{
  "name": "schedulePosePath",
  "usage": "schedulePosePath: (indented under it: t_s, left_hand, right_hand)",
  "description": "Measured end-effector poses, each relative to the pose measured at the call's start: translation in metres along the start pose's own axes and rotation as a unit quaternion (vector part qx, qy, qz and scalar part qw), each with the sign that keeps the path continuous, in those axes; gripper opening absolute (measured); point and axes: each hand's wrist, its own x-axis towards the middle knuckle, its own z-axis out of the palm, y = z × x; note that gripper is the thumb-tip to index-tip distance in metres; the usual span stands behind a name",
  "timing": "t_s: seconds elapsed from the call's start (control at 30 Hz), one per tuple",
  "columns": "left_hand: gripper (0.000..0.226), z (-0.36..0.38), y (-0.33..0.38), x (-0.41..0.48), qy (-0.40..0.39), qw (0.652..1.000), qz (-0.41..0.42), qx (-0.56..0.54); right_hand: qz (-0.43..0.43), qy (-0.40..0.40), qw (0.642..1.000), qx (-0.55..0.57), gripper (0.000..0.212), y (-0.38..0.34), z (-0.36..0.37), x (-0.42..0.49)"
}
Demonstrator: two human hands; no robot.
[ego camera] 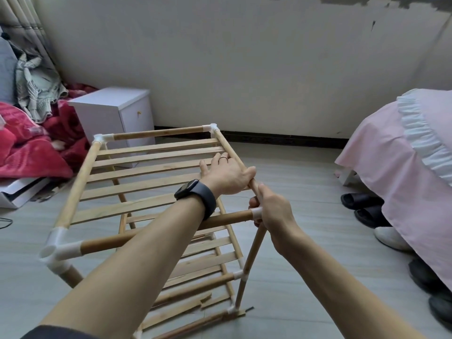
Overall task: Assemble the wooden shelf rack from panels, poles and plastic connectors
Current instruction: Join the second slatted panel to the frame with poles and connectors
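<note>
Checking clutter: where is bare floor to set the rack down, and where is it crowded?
Bare floor between rack and pink bed, and at the rack's near left. Crowded: shoes beside the bed, red blankets by white cabinet.

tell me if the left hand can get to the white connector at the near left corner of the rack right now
Probably yes. The left hand grips the right side pole, so it must let go first; nothing stands above the slats between it and the connector.
</note>
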Motion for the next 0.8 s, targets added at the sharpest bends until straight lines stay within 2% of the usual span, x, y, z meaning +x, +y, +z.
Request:
schedulePosePath:
  t_s: [0.1, 0.23, 0.3, 0.37, 0.4, 0.47, 0.5, 0.57, 0.63, 0.7, 0.8]
  left_hand:
    - [0.086, 0.004, -0.004, -0.002, -0.016, 1.000, 0.021, 0.010]
    - [0.077, -0.008, -0.007, -0.010, -0.024, 0.998, 0.052, 0.020]
    - [0.072, -0.022, -0.013, -0.022, -0.025, 0.996, 0.082, 0.032]
    - [0.086, -0.037, -0.030, -0.046, -0.045, 0.995, 0.077, 0.034]
    - [0.099, -0.042, -0.042, -0.062, -0.059, 0.995, 0.067, 0.037]
    - [0.127, -0.051, -0.070, -0.097, -0.071, 0.995, 0.052, 0.052]
    - [0.135, -0.055, -0.085, -0.114, -0.061, 0.996, 0.042, 0.058]
    - [0.138, -0.062, -0.111, -0.138, -0.027, 0.997, 0.025, 0.063]
    - [0.135, -0.063, -0.133, -0.152, -0.012, 0.995, 0.017, 0.098]
    - [0.125, -0.058, -0.145, -0.162, 0.002, 0.988, 0.014, 0.152]
    - [0.089, -0.045, -0.151, -0.163, 0.093, 0.979, 0.006, 0.180]
  right_hand:
    - [0.017, -0.014, 0.999, 0.038, 0.052, -0.001, 0.003, 0.000]
    - [0.032, -0.021, 0.998, 0.056, 0.060, -0.001, 0.002, 0.000]
    - [-0.006, 0.001, 1.000, -0.021, 0.057, 0.000, -0.002, 0.001]
    - [-0.103, 0.063, 0.983, -0.138, 0.049, 0.003, -0.006, 0.003]
    - [-0.172, 0.100, 0.961, -0.194, 0.046, 0.005, -0.007, 0.003]
    - [-0.322, 0.150, 0.890, -0.286, 0.049, 0.001, -0.004, -0.003]
    - [-0.387, 0.148, 0.852, -0.319, 0.054, -0.003, 0.001, -0.007]
    - [-0.457, 0.080, 0.794, -0.394, 0.072, -0.010, 0.015, -0.015]
    - [-0.439, -0.035, 0.756, -0.484, 0.093, -0.016, 0.029, -0.021]
    - [-0.400, -0.117, 0.729, -0.543, 0.110, -0.019, 0.036, -0.021]
    - [-0.379, -0.141, 0.701, -0.588, 0.108, -0.021, 0.040, -0.008]
